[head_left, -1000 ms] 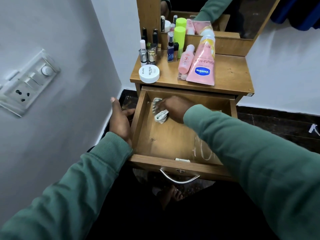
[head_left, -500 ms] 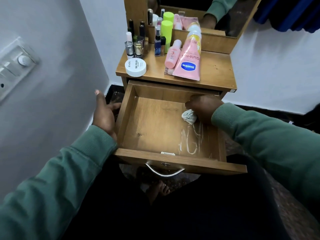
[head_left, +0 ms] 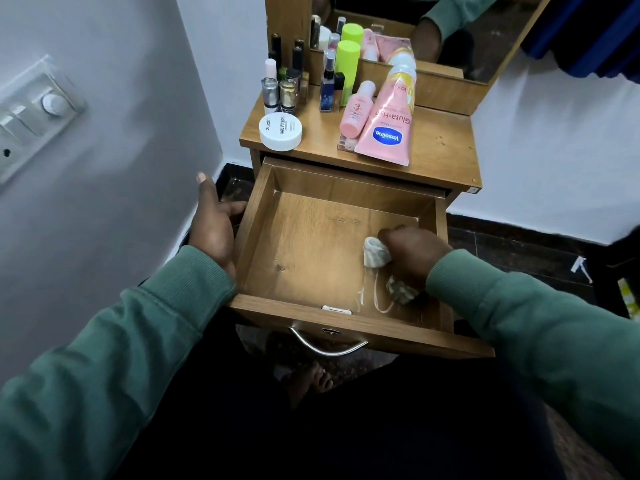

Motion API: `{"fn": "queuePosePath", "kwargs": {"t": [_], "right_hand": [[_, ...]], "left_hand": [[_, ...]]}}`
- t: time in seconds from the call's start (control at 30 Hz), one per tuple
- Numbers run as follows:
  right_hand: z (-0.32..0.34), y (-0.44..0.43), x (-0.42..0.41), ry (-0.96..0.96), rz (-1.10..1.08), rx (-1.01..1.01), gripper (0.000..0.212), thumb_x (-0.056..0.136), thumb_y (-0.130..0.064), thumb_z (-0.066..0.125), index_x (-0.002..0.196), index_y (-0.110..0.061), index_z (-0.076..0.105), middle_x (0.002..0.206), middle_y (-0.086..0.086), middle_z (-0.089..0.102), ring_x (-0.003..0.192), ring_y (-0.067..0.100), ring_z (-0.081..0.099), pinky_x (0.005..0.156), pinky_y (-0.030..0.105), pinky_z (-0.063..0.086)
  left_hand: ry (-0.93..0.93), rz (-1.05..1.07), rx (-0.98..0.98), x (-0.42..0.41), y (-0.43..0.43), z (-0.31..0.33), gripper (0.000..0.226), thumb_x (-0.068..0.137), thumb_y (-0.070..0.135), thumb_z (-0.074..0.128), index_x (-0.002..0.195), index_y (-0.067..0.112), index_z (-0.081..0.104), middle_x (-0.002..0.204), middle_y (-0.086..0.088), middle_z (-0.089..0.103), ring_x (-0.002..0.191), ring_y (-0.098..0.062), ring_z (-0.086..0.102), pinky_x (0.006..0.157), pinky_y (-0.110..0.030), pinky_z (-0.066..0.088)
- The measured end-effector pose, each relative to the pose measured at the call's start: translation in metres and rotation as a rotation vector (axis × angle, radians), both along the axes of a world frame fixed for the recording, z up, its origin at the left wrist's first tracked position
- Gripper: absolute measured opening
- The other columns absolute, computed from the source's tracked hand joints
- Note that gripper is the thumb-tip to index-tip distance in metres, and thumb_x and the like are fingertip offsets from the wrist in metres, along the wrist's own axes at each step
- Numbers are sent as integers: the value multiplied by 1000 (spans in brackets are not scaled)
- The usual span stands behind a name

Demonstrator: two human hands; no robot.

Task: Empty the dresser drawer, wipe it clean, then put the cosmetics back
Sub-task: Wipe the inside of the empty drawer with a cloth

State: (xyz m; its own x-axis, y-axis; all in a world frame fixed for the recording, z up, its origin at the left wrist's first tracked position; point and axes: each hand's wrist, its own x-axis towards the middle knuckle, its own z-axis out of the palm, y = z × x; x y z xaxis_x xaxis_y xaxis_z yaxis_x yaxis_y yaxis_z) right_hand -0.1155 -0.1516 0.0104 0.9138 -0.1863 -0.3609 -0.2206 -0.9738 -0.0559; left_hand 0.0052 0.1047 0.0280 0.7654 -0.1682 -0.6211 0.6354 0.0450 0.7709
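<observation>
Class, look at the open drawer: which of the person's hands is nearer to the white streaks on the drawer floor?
Right. The right hand, holding the cloth, is directly above the white streaks; the left hand grips the drawer from outside.

A switch panel (head_left: 33, 119) on the wall, possibly with a dial.

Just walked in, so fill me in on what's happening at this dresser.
A person is wiping out the open drawer. The right hand rubs a balled-up cloth over white streaks near the front right corner, while the left hand grips the drawer's left side. The cosmetics wait on the dresser top.
</observation>
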Motion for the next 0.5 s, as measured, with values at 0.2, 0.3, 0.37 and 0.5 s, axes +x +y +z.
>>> {"fn": "queuePosePath", "kwargs": {"t": [0.2,0.3,0.37,0.5], "right_hand": [[-1,-7,34,-171,-138,-122,18,99,-10,52,109,-10,67,111,16,70,100,34,68,83,40,53],[-1,-3,21,-210,-31,-117,23,98,-11,53,115,-11,68,113,14,68,101,35,67,83,42,54],[-3,1,7,-227,53,-53,27,99,-15,54,123,-14,67,117,12,66,105,33,64,87,44,54],[-14,16,-8,-228,172,106,31,93,-18,65,124,-23,67,121,3,64,106,23,60,91,41,54]], "left_hand": [[-12,11,14,-3,-2,4,96,89,87,18,115,15,76,96,-7,79,91,-21,75,71,-38,58],[-12,6,3,-3,-1,4,96,89,87,18,115,15,76,95,-6,79,90,-21,75,71,-38,58],[-15,5,0,-3,0,3,97,89,87,17,118,15,75,102,-7,77,88,-20,75,70,-38,59],[-20,6,-4,-2,-1,0,97,89,87,17,118,15,75,100,-4,74,88,-19,75,72,-40,59]]}}
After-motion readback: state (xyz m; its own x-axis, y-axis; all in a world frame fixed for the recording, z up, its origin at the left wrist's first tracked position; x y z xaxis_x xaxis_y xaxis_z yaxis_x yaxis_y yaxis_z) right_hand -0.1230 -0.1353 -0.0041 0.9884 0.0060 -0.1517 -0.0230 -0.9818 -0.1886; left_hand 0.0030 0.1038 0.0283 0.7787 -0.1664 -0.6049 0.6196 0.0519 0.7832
